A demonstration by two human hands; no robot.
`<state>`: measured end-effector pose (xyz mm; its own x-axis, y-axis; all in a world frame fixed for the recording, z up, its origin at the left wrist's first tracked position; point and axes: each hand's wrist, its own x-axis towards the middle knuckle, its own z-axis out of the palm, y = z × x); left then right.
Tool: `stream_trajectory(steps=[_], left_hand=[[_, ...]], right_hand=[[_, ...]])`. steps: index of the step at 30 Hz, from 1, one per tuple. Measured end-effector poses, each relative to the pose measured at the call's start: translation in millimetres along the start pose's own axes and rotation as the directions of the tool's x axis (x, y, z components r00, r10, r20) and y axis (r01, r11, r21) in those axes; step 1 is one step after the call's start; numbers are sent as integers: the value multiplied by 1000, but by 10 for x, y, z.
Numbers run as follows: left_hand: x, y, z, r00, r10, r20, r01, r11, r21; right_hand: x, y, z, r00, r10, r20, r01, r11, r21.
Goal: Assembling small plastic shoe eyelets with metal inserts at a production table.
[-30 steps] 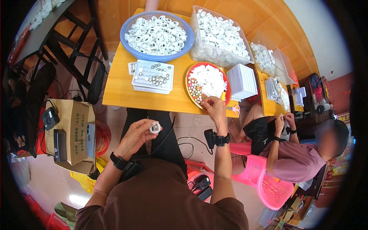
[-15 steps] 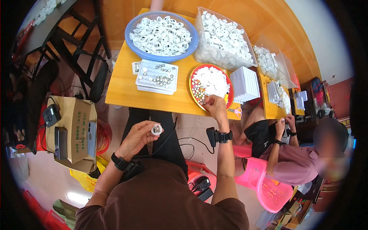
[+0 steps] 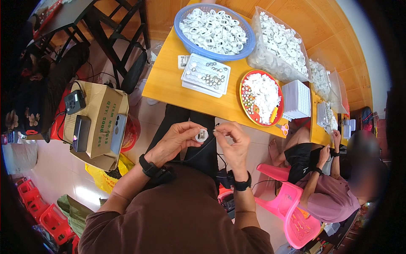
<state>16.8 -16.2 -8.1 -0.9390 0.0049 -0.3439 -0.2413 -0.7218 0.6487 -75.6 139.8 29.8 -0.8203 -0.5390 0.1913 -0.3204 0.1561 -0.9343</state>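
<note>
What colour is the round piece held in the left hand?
The round piece is white with a greyish middle, as the head view shows.

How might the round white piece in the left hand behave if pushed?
The round white piece is probably light, being small enough for the left hand to pinch. Its circular outline could let it roll on edge.

Table [image 3: 169,86] with basket [image 3: 250,37], tub [image 3: 270,65], plate [image 3: 242,91]
</note>
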Motion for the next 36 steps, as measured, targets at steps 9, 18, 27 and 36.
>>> stream_trajectory(steps=[9, 18, 27, 36], left_hand=[[-51, -1, 27, 999, 40, -18, -39, 999, 30], [-70, -8, 24, 997, 56, -57, -48, 991, 125], [-88, -114, 16, 997, 38, -64, -29, 989, 147], [-75, -35, 98, 995, 82, -57, -68, 972, 224]], right_hand=[[-102, -59, 247, 919, -393, 8, 376, 871, -316], [-125, -18, 265, 909, -411, 74, 412, 855, -314], [-160, 35, 176, 974, -143, 174, 172, 971, -169], [-135, -17, 140, 958, -245, 152, 275, 935, -225]])
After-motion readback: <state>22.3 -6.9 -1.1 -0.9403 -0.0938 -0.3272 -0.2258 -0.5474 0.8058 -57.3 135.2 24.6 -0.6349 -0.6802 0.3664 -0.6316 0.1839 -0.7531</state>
